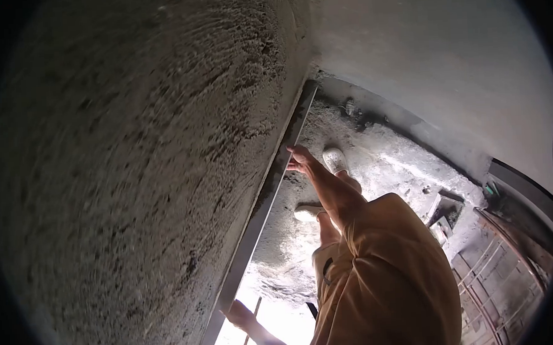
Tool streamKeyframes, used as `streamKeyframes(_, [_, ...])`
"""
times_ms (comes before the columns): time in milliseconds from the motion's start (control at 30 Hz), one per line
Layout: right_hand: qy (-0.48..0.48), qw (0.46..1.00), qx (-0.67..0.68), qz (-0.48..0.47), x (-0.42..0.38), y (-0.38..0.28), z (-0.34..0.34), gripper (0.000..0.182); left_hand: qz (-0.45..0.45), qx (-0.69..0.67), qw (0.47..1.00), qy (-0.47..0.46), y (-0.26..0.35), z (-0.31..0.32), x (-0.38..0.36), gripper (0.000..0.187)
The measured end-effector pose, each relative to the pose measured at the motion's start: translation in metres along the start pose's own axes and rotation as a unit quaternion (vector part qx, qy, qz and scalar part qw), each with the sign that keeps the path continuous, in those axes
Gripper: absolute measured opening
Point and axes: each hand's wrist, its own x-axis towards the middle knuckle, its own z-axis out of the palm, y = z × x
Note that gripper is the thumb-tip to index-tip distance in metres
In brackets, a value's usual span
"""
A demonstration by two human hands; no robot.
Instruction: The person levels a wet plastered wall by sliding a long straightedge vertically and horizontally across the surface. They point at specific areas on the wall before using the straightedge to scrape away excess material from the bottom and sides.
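A long, straight grey straightedge [262, 207] lies along the rough plastered wall [146, 153], its flat face showing and its far end close to the corner. My right hand [299, 158] grips its edge toward that far end, the fingers curled round it. Nearer the bottom of the view, my left hand [238, 315] holds the same straightedge, with part of the fingers hidden at its edge. Wet-looking plaster with coarse, swirled ridges covers the wall beside the straightedge.
A smoother wall [431, 48] meets the plastered one at the corner. My white shoes [334, 160] stand on a dusty, mortar-strewn floor [380, 149]. At the right are a bucket-like container [446, 209] and metal bars [508, 239]. Bright light comes from below.
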Motion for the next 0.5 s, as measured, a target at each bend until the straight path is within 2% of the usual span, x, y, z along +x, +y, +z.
streamKeyframes(67, [-0.024,0.998,0.057,-0.027,0.022,-0.026,-0.001,0.037,0.002,0.055,0.998,-0.039,-0.001,0.026,0.002,0.044])
streamKeyframes(100, [0.006,0.998,0.046,-0.039,0.029,-0.040,0.002,0.035,-0.004,0.039,0.998,-0.039,0.021,0.054,-0.013,0.044])
streamKeyframes(133, [0.007,0.998,0.047,-0.038,0.029,-0.046,0.004,0.035,-0.072,0.070,0.995,-0.024,0.025,0.059,-0.015,0.043])
streamKeyframes(200, [-0.016,0.993,0.061,-0.098,0.016,-0.070,0.004,0.030,-0.034,-0.034,0.999,-0.013,0.024,0.071,-0.019,0.041])
streamKeyframes(233, [0.002,0.994,0.037,-0.105,0.001,-0.081,0.008,0.030,0.030,0.157,0.986,-0.046,0.026,0.060,-0.023,0.041])
streamKeyframes(267, [0.006,0.993,0.034,-0.115,-0.019,-0.086,0.016,0.030,0.098,0.336,0.934,-0.078,0.030,0.050,-0.023,0.041])
streamKeyframes(300, [0.035,0.989,0.012,-0.145,-0.048,-0.092,0.028,0.030,-0.020,-0.021,0.999,-0.023,0.023,0.046,-0.015,0.044])
streamKeyframes(333, [0.063,0.983,-0.007,-0.172,-0.072,-0.094,0.034,0.031,-0.020,-0.032,0.999,-0.031,0.022,0.034,-0.012,0.044])
streamKeyframes(367, [-0.005,0.986,-0.010,-0.164,-0.075,-0.094,0.033,0.057,-0.060,-0.106,0.993,0.002,0.022,0.024,-0.008,0.045])
streamKeyframes(400, [-0.009,0.984,-0.012,-0.175,-0.076,-0.089,0.036,0.057,-0.099,-0.176,0.979,0.036,0.022,0.009,-0.004,0.047])
streamKeyframes(467, [0.044,0.971,-0.043,-0.229,-0.123,-0.080,0.058,0.059,-0.074,-0.190,0.979,0.006,0.020,-0.019,-0.007,0.041])
streamKeyframes(500, [0.077,0.968,-0.058,-0.232,-0.142,-0.078,0.068,0.060,0.095,0.040,0.995,0.005,0.026,-0.025,-0.016,0.041])
